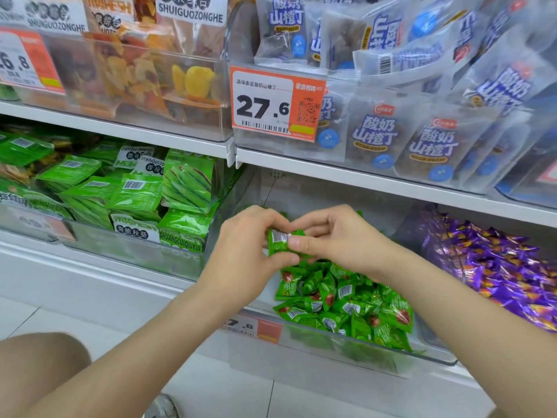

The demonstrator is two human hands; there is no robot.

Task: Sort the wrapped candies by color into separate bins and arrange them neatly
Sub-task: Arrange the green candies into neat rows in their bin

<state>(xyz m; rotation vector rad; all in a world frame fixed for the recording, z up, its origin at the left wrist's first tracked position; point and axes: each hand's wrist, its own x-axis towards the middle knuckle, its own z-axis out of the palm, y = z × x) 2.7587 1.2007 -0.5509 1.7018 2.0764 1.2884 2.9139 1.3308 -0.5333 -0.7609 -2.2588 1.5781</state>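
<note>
My left hand (247, 245) and right hand (337, 236) pinch one green foil-wrapped candy (278, 242) just above the clear plastic bin (376, 352) of matching green sweets (340, 300); I'd lay it flat there, aligned with its neighbours

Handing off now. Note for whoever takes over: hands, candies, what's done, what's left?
Left hand: pinches a green candy above the green bin.
Right hand: pinches the same candy.
Green pile lies in that bin; purple candies lie in the bin to its right.
Done: visible colors look separated.
Left: set the held candy down, tidy the pile.
</note>
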